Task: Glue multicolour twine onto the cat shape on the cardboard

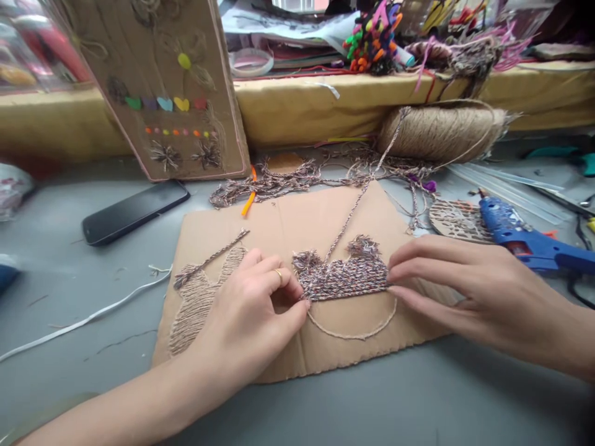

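While both hands (pixel 251 310) press, twine patch (pixel 344 275), cardboard (pixel 302 223)

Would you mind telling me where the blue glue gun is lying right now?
In the head view the blue glue gun lies on the grey table at the right edge, just beyond the right hand and right of the cardboard sheet.

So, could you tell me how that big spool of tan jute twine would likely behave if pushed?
The big spool of tan jute twine lies on its side, so it would probably roll. Its loose strand runs to the brown cardboard sheet, likely tugging it.
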The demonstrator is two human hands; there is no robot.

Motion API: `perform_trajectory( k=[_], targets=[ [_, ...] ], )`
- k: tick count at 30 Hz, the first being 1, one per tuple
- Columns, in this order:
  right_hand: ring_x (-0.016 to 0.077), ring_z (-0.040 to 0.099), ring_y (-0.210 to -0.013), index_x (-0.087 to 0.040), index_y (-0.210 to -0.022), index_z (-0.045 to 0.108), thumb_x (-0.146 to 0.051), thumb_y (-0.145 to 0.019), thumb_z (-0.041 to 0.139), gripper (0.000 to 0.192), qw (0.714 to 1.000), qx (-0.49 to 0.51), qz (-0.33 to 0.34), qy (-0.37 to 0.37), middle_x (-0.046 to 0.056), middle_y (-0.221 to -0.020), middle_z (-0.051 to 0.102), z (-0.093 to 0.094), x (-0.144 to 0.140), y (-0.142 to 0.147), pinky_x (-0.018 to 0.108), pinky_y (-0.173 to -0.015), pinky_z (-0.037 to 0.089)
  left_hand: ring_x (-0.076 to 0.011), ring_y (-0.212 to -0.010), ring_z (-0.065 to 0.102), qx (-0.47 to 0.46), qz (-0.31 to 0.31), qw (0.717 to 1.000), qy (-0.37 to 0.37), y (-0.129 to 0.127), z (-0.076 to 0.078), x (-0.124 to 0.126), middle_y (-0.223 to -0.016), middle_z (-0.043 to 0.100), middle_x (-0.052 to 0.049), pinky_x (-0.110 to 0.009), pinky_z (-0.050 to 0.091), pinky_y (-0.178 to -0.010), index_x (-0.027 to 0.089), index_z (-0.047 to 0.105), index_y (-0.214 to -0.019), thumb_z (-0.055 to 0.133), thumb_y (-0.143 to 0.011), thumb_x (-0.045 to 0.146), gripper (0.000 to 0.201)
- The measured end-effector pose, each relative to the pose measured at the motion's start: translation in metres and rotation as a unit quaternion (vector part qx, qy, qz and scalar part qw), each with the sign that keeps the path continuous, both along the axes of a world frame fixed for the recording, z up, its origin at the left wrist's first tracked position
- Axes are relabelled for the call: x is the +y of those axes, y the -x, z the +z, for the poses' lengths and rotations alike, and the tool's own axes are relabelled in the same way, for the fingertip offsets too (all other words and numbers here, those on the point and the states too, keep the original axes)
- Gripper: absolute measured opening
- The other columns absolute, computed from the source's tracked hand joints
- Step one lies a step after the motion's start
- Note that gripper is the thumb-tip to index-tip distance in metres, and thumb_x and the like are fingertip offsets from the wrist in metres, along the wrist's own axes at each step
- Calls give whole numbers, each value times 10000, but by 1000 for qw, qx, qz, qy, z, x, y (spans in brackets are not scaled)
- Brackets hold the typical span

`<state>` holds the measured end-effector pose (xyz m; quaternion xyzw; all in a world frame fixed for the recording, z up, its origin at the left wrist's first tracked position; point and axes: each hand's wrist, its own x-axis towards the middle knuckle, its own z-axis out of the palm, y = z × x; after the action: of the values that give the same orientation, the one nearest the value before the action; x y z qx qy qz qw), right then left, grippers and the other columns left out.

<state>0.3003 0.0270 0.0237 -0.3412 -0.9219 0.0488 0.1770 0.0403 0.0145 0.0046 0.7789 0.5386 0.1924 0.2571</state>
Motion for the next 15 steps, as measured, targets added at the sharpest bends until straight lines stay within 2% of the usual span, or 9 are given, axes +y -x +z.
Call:
perform_trajectory(
  k=[3,7,13,15],
  targets=[
    [163,585,-740,-178,-857,629,-226,-838,559,87,998,9,-22,58,58,-886,616,-6,7,7,293,-615,465,-191,-808,434,2,-3,1000,5,0,0,0,-738,600,5,-341,397,-715,197,547,-637,551,-752,156,123],
    [152,557,-756,-196,-772,607,-232,-842,569,88,992,24,-13,124,31,-807,598,-13,15,12,281,-654,435,-198,-817,434,0,-14,1000,0,2,-1,1,-753,604,-1,-350,395,-719,200,541,-653,549,-760,162,114],
    [142,531,-718,-192,-716,587,-272,-824,599,135,980,9,-45,193,16,-762,583,-6,20,19,273,-633,401,-200,-820,437,2,-14,1000,1,2,-1,1,-751,601,-5,-354,393,-718,199,525,-645,543,-758,156,122],
    [146,528,-709,-196,-700,576,-297,-813,615,156,982,-14,-63,180,7,-746,578,-4,19,22,274,-609,385,-199,-811,438,0,-8,1000,3,1,0,1,-731,595,-3,-351,394,-706,198,523,-635,544,-750,157,124]
  ],
)
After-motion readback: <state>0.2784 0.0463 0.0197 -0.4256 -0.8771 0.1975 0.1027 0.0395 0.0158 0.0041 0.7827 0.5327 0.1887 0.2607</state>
